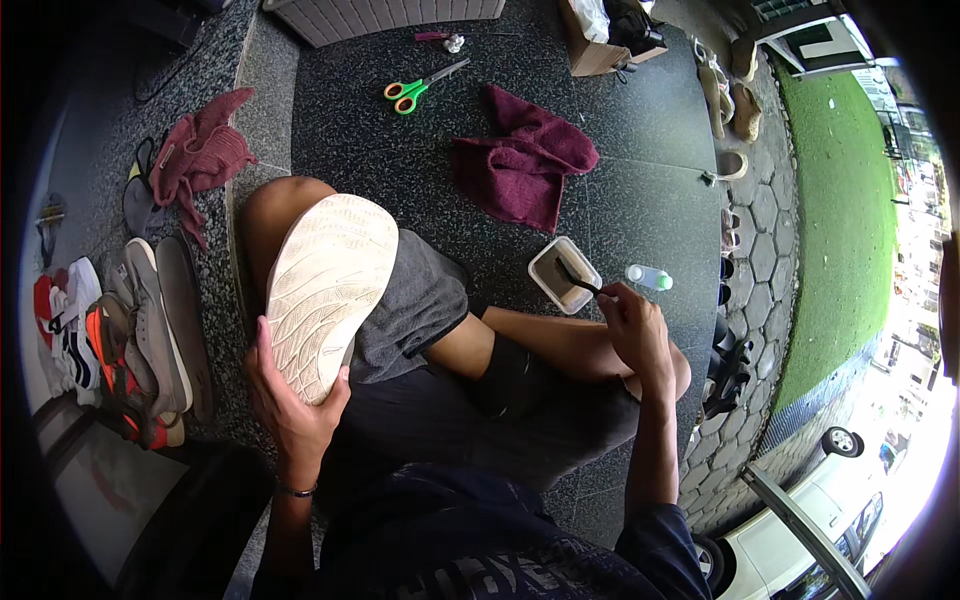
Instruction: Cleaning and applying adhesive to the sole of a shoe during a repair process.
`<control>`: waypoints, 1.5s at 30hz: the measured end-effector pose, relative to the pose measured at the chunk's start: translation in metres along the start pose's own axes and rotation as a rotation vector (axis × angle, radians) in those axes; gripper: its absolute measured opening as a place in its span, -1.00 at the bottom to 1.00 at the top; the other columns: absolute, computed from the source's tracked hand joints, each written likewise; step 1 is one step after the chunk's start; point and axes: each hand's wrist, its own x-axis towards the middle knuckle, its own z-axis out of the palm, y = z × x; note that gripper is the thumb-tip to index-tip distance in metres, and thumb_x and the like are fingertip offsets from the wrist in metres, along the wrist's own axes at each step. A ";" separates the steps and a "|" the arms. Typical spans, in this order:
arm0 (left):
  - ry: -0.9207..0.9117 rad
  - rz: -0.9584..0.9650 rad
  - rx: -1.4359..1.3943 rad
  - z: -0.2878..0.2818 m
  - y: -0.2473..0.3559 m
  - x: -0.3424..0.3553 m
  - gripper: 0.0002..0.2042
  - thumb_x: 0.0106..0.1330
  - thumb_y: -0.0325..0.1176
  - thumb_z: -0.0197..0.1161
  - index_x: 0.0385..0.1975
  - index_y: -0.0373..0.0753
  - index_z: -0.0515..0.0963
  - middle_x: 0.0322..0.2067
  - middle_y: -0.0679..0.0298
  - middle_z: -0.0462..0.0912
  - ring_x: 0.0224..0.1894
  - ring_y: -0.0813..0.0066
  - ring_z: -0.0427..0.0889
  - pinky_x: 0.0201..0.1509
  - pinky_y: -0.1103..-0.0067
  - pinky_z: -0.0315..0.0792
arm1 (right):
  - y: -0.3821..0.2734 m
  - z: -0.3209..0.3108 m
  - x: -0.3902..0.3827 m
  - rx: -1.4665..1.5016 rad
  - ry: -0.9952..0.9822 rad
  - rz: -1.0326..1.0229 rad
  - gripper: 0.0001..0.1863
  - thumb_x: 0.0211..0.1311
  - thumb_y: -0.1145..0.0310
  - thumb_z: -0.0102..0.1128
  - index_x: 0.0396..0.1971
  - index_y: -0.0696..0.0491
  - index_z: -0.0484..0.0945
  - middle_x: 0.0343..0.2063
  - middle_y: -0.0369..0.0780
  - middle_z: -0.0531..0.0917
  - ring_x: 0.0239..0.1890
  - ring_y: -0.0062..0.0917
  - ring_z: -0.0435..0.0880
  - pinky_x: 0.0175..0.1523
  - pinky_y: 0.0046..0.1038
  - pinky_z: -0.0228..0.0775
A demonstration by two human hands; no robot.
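Note:
My left hand grips a shoe at its lower end, the cream patterned sole facing up over my bent left leg. In my right hand is the dark handle of a small brush. The brush head lies inside a white rectangular plastic tub with greyish liquid in it. Just right of the tub lies a small clear bottle with a pale green cap. A crumpled maroon cloth rests on the dark speckled floor beyond the tub.
Green-handled scissors lie at the far left of the floor. A cardboard box stands at the back. Several shoes and another reddish cloth are on my left. More footwear lines the paving at right, before grass.

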 end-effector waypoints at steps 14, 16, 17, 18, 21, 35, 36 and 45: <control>0.033 -0.037 -0.011 0.000 -0.004 0.000 0.00 0.05 -0.11 0.53 0.50 -0.32 0.16 0.21 -0.14 0.43 0.20 -0.14 0.48 0.25 0.11 0.40 | 0.017 -0.010 -0.016 -0.308 0.115 -0.301 -0.82 0.38 0.27 0.27 -0.09 -0.08 0.69 -0.29 -0.19 0.75 -0.29 -0.19 0.77 -0.19 -0.20 0.58; 0.000 0.005 0.025 0.002 -0.005 -0.002 0.00 0.04 -0.11 0.53 0.49 -0.32 0.16 0.21 -0.15 0.43 0.21 -0.14 0.47 0.25 0.10 0.40 | 0.029 -0.013 -0.021 -0.335 0.121 -0.316 -0.83 0.37 0.28 0.27 -0.10 -0.09 0.69 -0.29 -0.20 0.74 -0.28 -0.19 0.76 -0.19 -0.21 0.58; -0.051 -0.021 0.016 0.001 -0.004 -0.003 0.00 0.07 -0.16 0.52 0.50 -0.35 0.12 0.28 -0.15 0.40 0.27 -0.16 0.43 0.34 0.11 0.34 | 0.035 -0.013 -0.024 -0.354 0.100 -0.303 -0.83 0.36 0.29 0.28 -0.10 -0.09 0.70 -0.30 -0.22 0.73 -0.28 -0.19 0.76 -0.19 -0.22 0.58; -0.033 -0.022 0.019 0.002 -0.005 -0.002 0.00 0.07 -0.16 0.52 0.50 -0.35 0.12 0.28 -0.15 0.40 0.27 -0.16 0.43 0.34 0.11 0.34 | 0.038 -0.014 -0.025 -0.354 0.110 -0.318 -0.83 0.36 0.29 0.28 -0.10 -0.09 0.70 -0.30 -0.22 0.73 -0.28 -0.19 0.76 -0.19 -0.22 0.58; -0.004 -0.017 0.035 0.001 -0.007 -0.006 0.01 0.02 -0.07 0.53 0.50 -0.28 0.17 0.22 -0.12 0.43 0.21 -0.13 0.48 0.23 0.12 0.43 | 0.038 -0.011 -0.026 -0.361 0.072 -0.316 -0.82 0.36 0.31 0.28 -0.09 -0.10 0.71 -0.32 -0.20 0.70 -0.30 -0.19 0.74 -0.19 -0.22 0.57; 0.012 -0.030 0.015 -0.001 -0.004 -0.001 0.00 0.03 -0.09 0.54 0.49 -0.28 0.19 0.20 -0.07 0.45 0.20 -0.07 0.49 0.26 0.16 0.43 | 0.040 0.002 -0.001 -0.008 0.117 -0.099 -0.80 0.50 0.37 0.09 -0.01 0.12 0.54 -0.23 0.03 0.75 -0.17 -0.08 0.78 -0.12 -0.15 0.57; 0.004 -0.037 -0.002 0.000 -0.005 -0.002 0.00 0.02 -0.10 0.54 0.49 -0.29 0.19 0.20 -0.06 0.45 0.21 -0.07 0.48 0.27 0.17 0.43 | 0.039 0.006 0.001 -0.008 0.116 -0.096 -0.80 0.50 0.37 0.09 -0.01 0.12 0.54 -0.23 0.03 0.75 -0.17 -0.08 0.78 -0.12 -0.15 0.57; 0.002 -0.014 -0.097 0.006 -0.013 0.001 0.00 0.01 -0.10 0.56 0.47 -0.35 0.20 0.17 -0.08 0.46 0.17 -0.05 0.52 0.23 0.21 0.48 | 0.016 0.018 0.015 -0.006 -0.001 -0.245 -0.85 0.49 0.40 0.10 -0.09 0.12 0.54 -0.29 0.03 0.73 -0.22 -0.07 0.75 -0.16 -0.16 0.53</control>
